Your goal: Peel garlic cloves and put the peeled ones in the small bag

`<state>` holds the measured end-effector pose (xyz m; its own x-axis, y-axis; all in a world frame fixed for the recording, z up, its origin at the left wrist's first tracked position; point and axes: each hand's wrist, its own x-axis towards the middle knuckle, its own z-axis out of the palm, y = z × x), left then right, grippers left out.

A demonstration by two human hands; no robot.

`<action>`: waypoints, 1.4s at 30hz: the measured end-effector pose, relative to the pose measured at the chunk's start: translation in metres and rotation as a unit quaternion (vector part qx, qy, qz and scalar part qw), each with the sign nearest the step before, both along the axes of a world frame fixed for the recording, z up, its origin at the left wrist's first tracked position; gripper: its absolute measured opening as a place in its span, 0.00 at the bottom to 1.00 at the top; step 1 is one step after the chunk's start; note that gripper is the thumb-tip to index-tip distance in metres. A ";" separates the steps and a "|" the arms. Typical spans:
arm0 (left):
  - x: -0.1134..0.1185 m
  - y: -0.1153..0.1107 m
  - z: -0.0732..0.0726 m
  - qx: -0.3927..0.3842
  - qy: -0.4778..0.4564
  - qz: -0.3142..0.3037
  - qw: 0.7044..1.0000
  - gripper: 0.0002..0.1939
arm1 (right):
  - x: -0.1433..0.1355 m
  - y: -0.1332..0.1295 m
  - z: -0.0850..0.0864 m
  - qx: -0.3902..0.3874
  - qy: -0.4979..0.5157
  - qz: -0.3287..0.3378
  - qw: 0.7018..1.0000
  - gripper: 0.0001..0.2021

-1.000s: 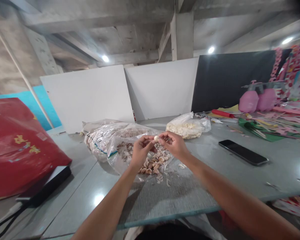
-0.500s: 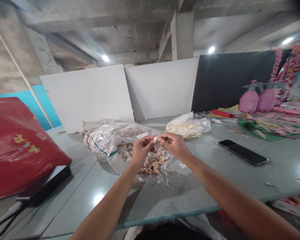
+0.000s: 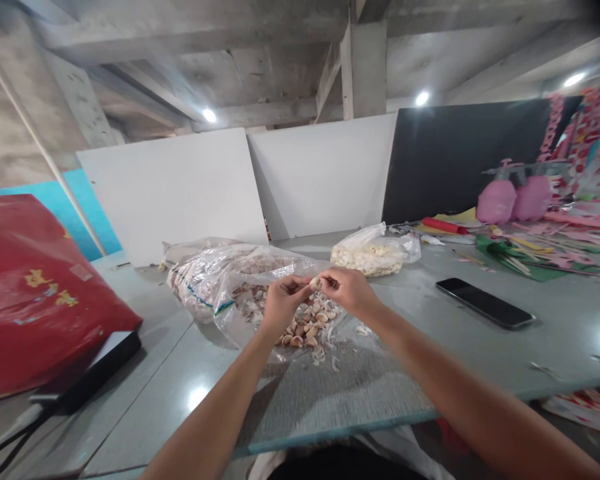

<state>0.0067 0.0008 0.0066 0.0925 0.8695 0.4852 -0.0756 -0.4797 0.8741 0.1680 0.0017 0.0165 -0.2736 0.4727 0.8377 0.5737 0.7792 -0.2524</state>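
Note:
A pale garlic clove [image 3: 315, 283] is pinched between my left hand [image 3: 285, 301] and my right hand [image 3: 351, 291], above the open mouth of a clear plastic bag [image 3: 230, 280]. Both hands are closed, with thumbs and fingertips meeting on the clove. Below them, unpeeled garlic cloves [image 3: 307, 330] and loose skins spill from the bag onto the table. Behind my right hand sits a smaller clear bag of pale peeled cloves [image 3: 373, 257]. A few skin scraps [image 3: 364, 330] lie on the table by my right wrist.
A black phone [image 3: 485, 303] lies on the grey table [image 3: 340, 393] to the right. On the left are a red bag [image 3: 40, 300] and a black box [image 3: 100, 373] with cables. Pink spray bottles [image 3: 497, 200] and coloured paper scraps stand at the back right. Boards [image 3: 325, 177] lean behind.
The fingers of my right hand have curled in more around the clove, and the clove has turned and shifted slightly right. My left hand stays nearly in place.

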 end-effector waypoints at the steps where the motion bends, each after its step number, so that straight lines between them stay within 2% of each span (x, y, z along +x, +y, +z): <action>1: 0.000 0.000 0.000 -0.002 -0.002 -0.001 1.000 0.16 | 0.000 0.000 0.000 -0.005 0.006 -0.004 1.000 0.08; 5: 0.000 0.001 -0.001 -0.010 -0.010 -0.012 1.000 0.16 | -0.002 0.004 -0.004 -0.067 0.064 0.021 0.995 0.07; 10: 0.000 0.002 -0.001 -0.009 -0.014 -0.008 1.000 0.17 | -0.002 0.003 -0.003 -0.130 0.119 0.080 0.981 0.12; 13: 0.000 0.002 -0.001 -0.004 -0.015 -0.004 1.000 0.17 | -0.001 0.000 0.000 -0.119 0.109 0.089 0.983 0.13; 20: 0.001 -0.002 0.001 0.009 0.013 0.017 1.000 0.16 | 0.002 0.003 0.000 -0.055 0.046 0.047 0.996 0.09; 25: 0.002 -0.004 0.002 0.003 0.014 0.012 1.000 0.16 | 0.001 0.006 -0.002 -0.072 0.067 0.044 0.994 0.08; 31: 0.001 0.001 0.001 -0.010 -0.024 0.008 1.000 0.17 | 0.000 0.004 -0.002 -0.128 0.121 0.084 0.981 0.14; 36: 0.000 0.002 0.000 -0.009 -0.029 0.002 1.000 0.17 | 0.001 0.003 0.000 -0.108 0.108 0.089 0.984 0.12; 42: 0.001 -0.001 0.001 -0.009 -0.016 -0.002 1.000 0.16 | 0.000 0.007 -0.004 -0.056 0.056 0.032 0.996 0.09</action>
